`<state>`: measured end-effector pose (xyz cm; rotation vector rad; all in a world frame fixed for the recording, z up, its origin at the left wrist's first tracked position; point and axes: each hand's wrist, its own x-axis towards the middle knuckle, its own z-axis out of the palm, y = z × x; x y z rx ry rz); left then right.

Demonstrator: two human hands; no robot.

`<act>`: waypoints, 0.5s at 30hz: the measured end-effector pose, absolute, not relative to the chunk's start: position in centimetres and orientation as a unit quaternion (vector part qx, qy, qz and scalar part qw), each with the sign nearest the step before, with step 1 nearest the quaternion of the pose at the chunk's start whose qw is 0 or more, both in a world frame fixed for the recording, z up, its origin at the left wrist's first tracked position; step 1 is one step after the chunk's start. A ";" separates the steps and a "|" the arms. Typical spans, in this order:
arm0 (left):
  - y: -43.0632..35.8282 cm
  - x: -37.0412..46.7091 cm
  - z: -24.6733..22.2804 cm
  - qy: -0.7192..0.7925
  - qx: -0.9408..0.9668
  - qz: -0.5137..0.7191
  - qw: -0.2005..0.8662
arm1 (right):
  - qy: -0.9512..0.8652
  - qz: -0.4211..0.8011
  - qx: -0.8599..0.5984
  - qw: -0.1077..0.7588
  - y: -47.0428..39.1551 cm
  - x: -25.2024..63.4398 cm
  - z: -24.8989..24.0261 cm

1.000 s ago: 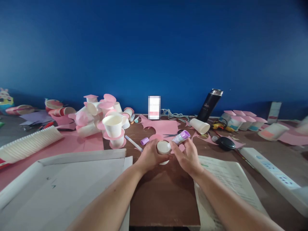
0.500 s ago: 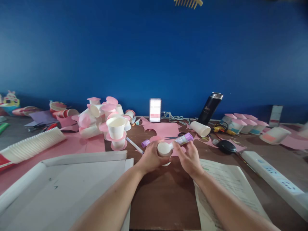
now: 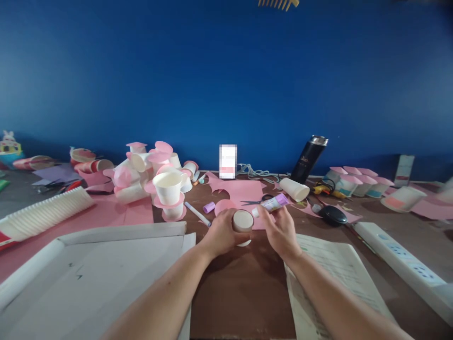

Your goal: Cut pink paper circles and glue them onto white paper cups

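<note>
My left hand (image 3: pixel 222 232) is wrapped round a white paper cup (image 3: pixel 243 221), its round end facing up towards me. In my right hand (image 3: pixel 282 232) is a purple and white glue stick (image 3: pixel 272 205), uncapped and slanting, its white tip pointing left and a little apart from the cup. The purple cap (image 3: pixel 209 207) lies on the brown table behind my left hand. A pink paper disc (image 3: pixel 225 206) rests just beyond that hand. Behind the glue stick, dark scissors (image 3: pixel 252 202) lie on cut pink paper (image 3: pixel 244 190).
At left, several white cups with pink discs (image 3: pixel 167 188) form a pile beside a stack of nested cups (image 3: pixel 53 210). A dark flask (image 3: pixel 308 159), a lying cup (image 3: pixel 294 189), a black mouse (image 3: pixel 333 215) and a power strip (image 3: pixel 399 264) are to the right. A phone (image 3: pixel 228 161) stands at the wall.
The glue stick's tip has drawn away from the cup's rim, slightly to the right. My left hand still holds the cup, which has shifted little.
</note>
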<state>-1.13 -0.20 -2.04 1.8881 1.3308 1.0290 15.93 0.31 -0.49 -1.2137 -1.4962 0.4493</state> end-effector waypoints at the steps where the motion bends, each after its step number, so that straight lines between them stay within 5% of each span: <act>1: -0.2 -1.1 -2.0 0.503 0.718 0.386 0.288 | -0.634 0.199 -0.495 0.559 0.1 15.9 -0.4; 15: -0.2 -1.1 -2.1 0.541 0.722 0.361 0.237 | -0.673 0.141 -0.502 0.524 0.0 15.7 -0.5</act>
